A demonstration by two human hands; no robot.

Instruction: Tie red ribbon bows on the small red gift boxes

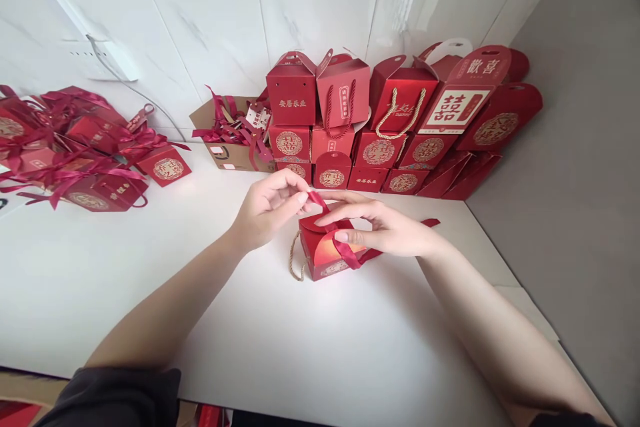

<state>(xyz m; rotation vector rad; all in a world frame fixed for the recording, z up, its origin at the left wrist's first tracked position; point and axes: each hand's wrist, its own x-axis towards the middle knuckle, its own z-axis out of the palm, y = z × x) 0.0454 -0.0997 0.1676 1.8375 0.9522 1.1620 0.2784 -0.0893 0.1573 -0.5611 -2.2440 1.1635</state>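
A small red gift box [320, 250] with gold print stands on the white table, a twisted gold cord handle [296, 257] hanging at its left side. Dark red ribbon [346, 253] runs over its top, one tail stretching out to the right behind my right wrist. Above the box's far left corner, my left hand [267, 210] pinches the ribbon between thumb and fingers. My right hand [380, 223] reaches over the box top with fingers stretched and apart; its thumb is at the ribbon. Part of the box lid is hidden under this hand.
Red gift boxes [380, 150] are stacked against the tiled wall. Left of them, a cardboard box [227, 157] holds ribbons and tags. Several ribbon-tied boxes [103, 193] are piled at the far left. A grey panel [565, 147] borders the table on the right.
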